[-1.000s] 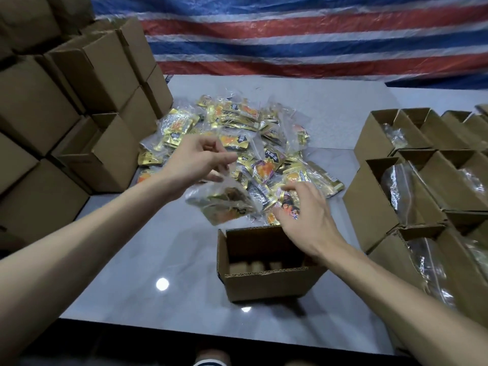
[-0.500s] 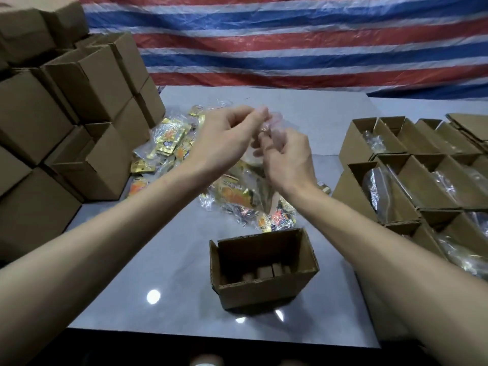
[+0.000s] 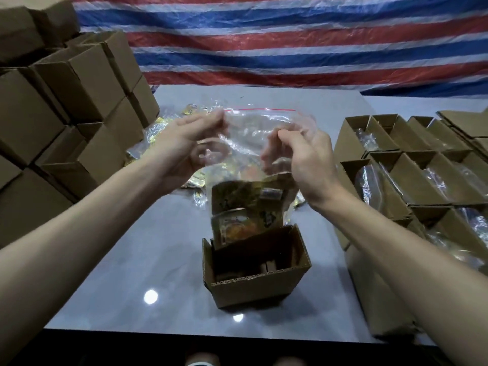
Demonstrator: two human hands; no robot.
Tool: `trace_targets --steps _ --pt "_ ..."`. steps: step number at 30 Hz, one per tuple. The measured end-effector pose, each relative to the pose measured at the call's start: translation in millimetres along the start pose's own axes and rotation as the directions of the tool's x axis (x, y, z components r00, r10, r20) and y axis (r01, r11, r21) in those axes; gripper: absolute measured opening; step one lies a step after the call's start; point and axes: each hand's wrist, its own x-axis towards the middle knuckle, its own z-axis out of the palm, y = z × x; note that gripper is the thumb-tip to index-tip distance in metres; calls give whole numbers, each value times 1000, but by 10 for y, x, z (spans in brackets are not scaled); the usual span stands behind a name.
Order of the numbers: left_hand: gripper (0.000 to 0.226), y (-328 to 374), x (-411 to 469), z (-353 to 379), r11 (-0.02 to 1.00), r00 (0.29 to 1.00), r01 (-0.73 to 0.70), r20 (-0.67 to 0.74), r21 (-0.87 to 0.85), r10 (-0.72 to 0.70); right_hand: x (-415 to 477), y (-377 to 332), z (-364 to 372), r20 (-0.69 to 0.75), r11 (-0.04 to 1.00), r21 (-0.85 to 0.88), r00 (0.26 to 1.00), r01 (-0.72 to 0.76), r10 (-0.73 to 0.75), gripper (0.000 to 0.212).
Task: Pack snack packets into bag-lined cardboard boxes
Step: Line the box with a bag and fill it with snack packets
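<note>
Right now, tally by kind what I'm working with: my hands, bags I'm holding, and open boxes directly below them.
Hands: 2, left hand and right hand
Bags held: 1, the clear zip bag
Boxes below it: 1, the open box
Total: 4

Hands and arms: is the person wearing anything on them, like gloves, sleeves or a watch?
Nothing visible. The left hand and right hand are ungloved, both forearms bare to the frame edge; no sleeve, watch or bracelet shows.
</note>
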Motion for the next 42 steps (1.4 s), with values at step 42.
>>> trace_targets --steps 42 --pt "26 -799 -512 -162 921 971 238 -55 309 -233 -328 714 -637 202 884 -467 968 -36 146 12"
